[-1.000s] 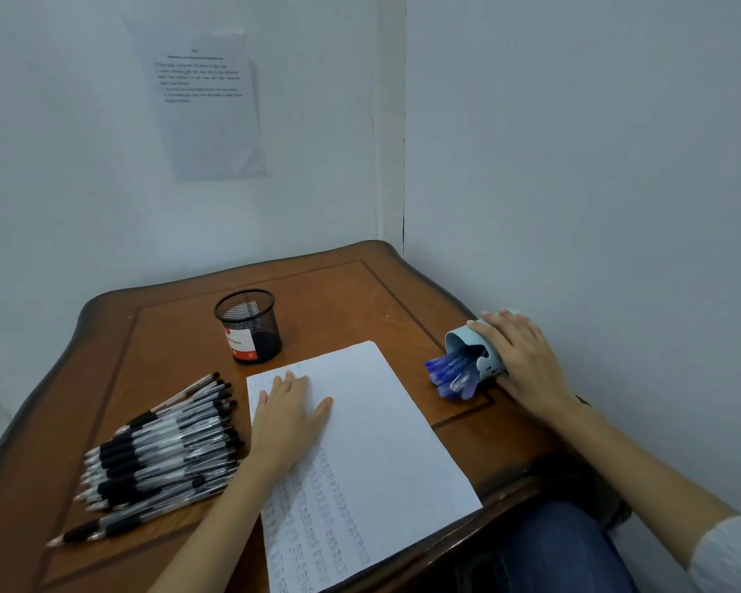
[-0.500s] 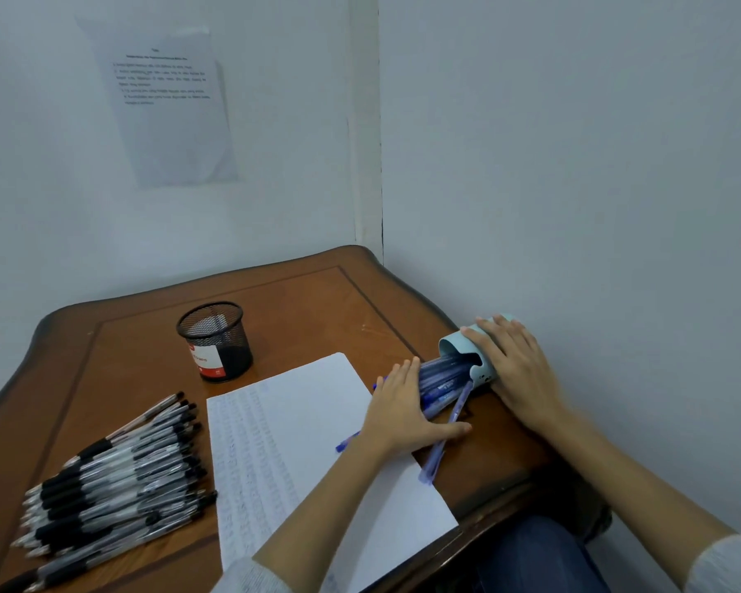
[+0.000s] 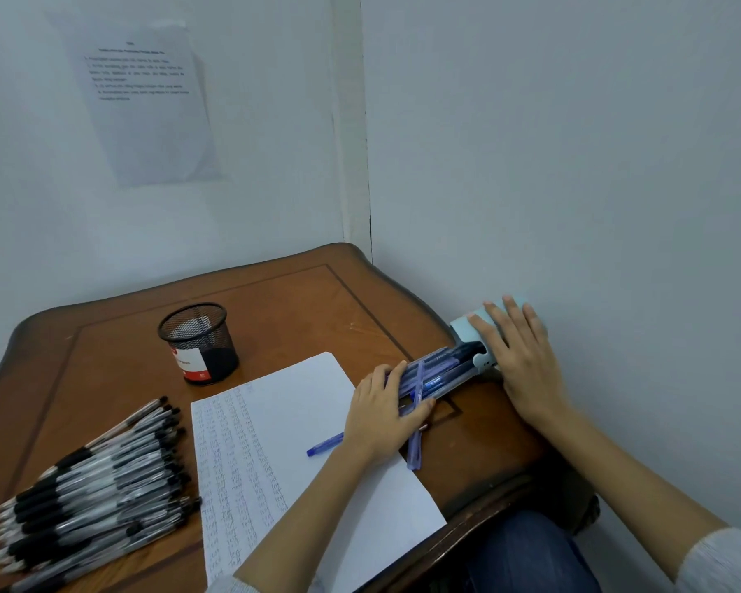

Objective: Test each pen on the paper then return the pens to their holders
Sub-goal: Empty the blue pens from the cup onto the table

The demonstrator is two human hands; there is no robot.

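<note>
A light-blue holder (image 3: 463,325) lies on its side at the table's right edge, against the wall. My right hand (image 3: 522,361) rests flat on top of it with straight fingers. A bundle of blue pens (image 3: 441,370) sticks out of its mouth toward the left. My left hand (image 3: 377,417) grips the outer end of that bundle between fingers and thumb. One blue pen (image 3: 324,445) lies loose on the written-on paper (image 3: 274,421), partly under my left wrist. Another blue pen (image 3: 415,447) lies across the paper's right edge.
A black mesh holder (image 3: 200,342) stands upright behind the paper. A pile of several black pens (image 3: 95,485) lies at the left of the wooden table (image 3: 317,301). Walls close off the far and right sides; a printed sheet (image 3: 142,100) hangs on the far wall.
My left hand left the paper, crossed to the blue pens and drew them partly out of the holder. Two pens spilled loose. My right hand stayed on the holder.
</note>
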